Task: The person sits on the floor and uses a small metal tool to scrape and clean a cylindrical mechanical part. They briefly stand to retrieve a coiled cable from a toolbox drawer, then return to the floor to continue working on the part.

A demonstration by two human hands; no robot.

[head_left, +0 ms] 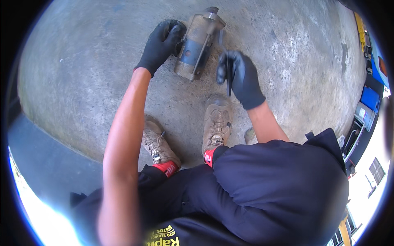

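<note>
A worn cylindrical motor (198, 37), much like a starter motor, lies on the concrete floor in front of my feet. Its casing is tan-grey with a dark blue band, and a long rod runs along its right side. Against its left side is my left hand (164, 43), black-gloved, with the fingers curled; what they grip, if anything, is hidden. To the right of the motor, my right hand (239, 74), also gloved, is closed round a thin dark bar-shaped tool (229, 84). The tool points away from me, its far end blurred beside the motor.
My brown laced shoes (217, 123) stand just behind the motor, with my dark-clothed knees close below. Grey concrete floor (299, 69) spreads around. Along the right edge are a blue container (370, 98), a grey bucket (363, 115) and yellow equipment (360, 30).
</note>
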